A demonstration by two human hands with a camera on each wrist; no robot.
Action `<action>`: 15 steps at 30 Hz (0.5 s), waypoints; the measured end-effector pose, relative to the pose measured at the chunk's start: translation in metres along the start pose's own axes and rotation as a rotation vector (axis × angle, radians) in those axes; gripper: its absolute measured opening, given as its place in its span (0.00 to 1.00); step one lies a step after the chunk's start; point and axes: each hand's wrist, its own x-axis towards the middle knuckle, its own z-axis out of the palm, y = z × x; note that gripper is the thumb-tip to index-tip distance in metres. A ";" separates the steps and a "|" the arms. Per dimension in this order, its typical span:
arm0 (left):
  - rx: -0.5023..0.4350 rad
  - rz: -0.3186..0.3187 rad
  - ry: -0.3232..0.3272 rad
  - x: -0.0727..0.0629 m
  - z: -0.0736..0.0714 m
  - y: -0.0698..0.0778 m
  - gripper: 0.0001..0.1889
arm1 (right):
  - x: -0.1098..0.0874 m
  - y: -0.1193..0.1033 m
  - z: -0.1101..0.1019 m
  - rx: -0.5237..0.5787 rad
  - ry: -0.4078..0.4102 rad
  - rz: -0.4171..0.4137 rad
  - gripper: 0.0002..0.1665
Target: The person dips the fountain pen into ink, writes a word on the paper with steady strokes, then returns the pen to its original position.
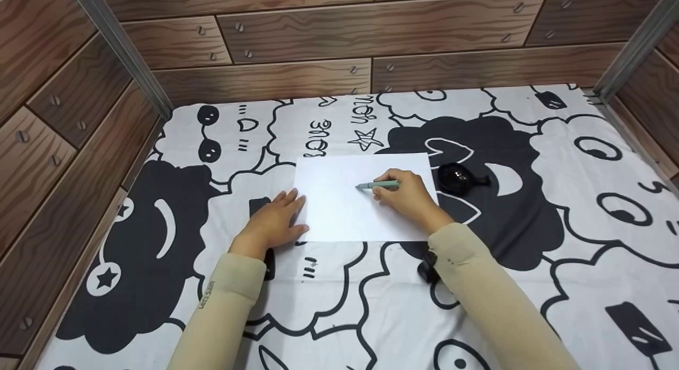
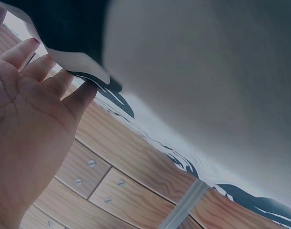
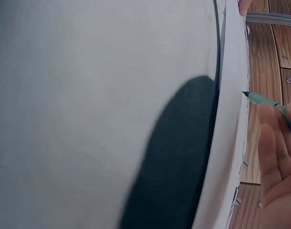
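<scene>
A blank white sheet of paper [image 1: 339, 216] lies flat on the patterned cloth in the head view. My right hand [image 1: 406, 195] pinches a green pen [image 1: 386, 185], its tip pointing left, right at the paper near the middle. In the right wrist view the dark tip of the pen [image 3: 262, 98] meets the sheet's edge-on surface, with the right hand [image 3: 281, 162] behind it. My left hand [image 1: 276, 221] rests at the paper's left edge, fingers spread and fairly straight. The left wrist view shows that left hand's palm [image 2: 31, 109] and extended fingers, holding nothing.
A glossy black round object with a short neck [image 1: 457, 179] sits just right of the paper. Another small dark object [image 1: 427, 270] is partly hidden by the right sleeve. Wood-patterned walls [image 1: 371, 30] and metal corner posts [image 1: 127, 57] border the black-and-white cloth [image 1: 339, 338].
</scene>
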 end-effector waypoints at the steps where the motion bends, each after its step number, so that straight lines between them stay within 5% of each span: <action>1: -0.001 -0.001 -0.001 0.000 0.000 0.000 0.35 | 0.000 0.000 0.000 -0.003 0.002 0.002 0.06; 15: 0.008 0.005 -0.009 0.002 0.001 -0.001 0.36 | -0.001 -0.001 -0.001 0.004 -0.005 0.034 0.06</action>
